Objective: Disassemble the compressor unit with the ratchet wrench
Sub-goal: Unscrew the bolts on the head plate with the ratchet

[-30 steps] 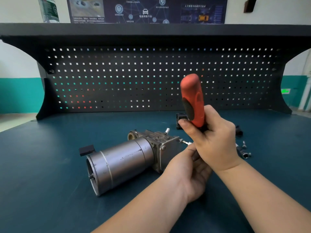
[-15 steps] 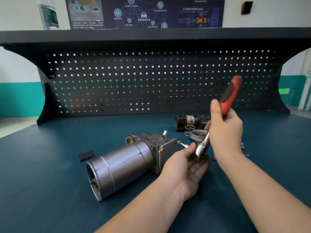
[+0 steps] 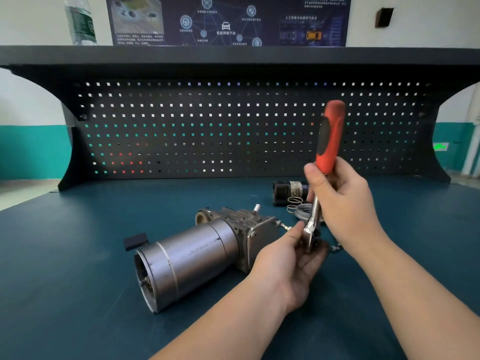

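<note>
A person works a ratchet wrench (image 3: 327,152) at the bolted end of the compressor unit (image 3: 197,253), which lies on its side on the blue bench top (image 3: 78,255). The wrench's orange handle, tipped away from the compressor half a second ago, now stands nearly upright again, much as it did a second ago: a back-and-forth stroke that suggests a bolt (image 3: 283,226) at the compressor's block end is being worked loose, with the task apparently mid-way. The right hand (image 3: 342,203) grips the handle low, fingers wrapped round it. The left hand (image 3: 293,258), just beside the compressor's block end, cups and pinches the wrench head, steadying it on the fastener. Beyond the compressor's block end lie removed parts: a black cylinder (image 3: 285,192), a spring (image 3: 293,203) and a metal ring (image 3: 302,210); small screws (image 3: 335,247) sit near the right wrist. A black cap (image 3: 135,240) rests beside the compressor's open end. Behind the compressor the pegboard (image 3: 207,126) stands well apart, leaving swing room for the handle; the loose parts are the nearest obstacle
</note>
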The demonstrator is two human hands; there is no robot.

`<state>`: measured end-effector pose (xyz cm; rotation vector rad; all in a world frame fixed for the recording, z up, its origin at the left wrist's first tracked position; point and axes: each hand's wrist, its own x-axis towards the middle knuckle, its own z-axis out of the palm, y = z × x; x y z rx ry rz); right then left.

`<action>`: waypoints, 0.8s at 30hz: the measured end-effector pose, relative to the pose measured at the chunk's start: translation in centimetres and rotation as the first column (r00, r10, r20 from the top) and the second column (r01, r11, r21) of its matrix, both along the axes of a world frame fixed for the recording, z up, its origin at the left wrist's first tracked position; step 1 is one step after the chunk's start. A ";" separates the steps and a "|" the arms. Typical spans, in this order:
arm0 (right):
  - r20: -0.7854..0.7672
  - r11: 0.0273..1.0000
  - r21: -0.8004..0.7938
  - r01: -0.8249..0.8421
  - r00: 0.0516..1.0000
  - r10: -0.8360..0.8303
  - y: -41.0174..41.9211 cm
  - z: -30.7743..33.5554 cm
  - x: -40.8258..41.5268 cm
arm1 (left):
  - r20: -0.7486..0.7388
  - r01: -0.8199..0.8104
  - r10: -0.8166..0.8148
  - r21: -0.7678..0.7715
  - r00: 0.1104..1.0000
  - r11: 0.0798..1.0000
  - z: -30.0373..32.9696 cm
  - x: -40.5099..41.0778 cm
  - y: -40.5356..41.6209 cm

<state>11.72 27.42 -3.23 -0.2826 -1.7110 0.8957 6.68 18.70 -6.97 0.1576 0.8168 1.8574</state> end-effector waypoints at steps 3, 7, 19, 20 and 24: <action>-0.006 0.996 0.046 0.071 0.997 -0.070 -0.4 -0.1 -0.3 | -0.024 0.005 -0.006 -0.008 1.000 1.000 0.1 0.0 -0.1; 0.094 0.840 -0.485 0.244 0.969 -0.227 2.6 -1.4 -1.1 | -0.053 0.017 -0.017 -0.009 0.998 1.000 0.1 -0.2 0.0; -0.103 0.937 0.297 0.183 0.982 -0.159 -1.1 -1.4 -1.2 | -0.126 0.006 -0.010 -0.037 0.992 0.999 -0.2 -0.3 -0.3; -0.092 0.922 0.344 0.180 0.983 -0.158 -1.2 -1.6 -1.2 | -0.128 0.010 -0.015 -0.039 0.992 0.999 -0.2 -0.3 -0.3; -0.101 0.958 -0.012 0.287 0.953 -0.287 0.3 -1.7 -1.8 | -0.101 0.001 -0.004 -0.031 0.995 1.000 0.1 -0.3 -0.3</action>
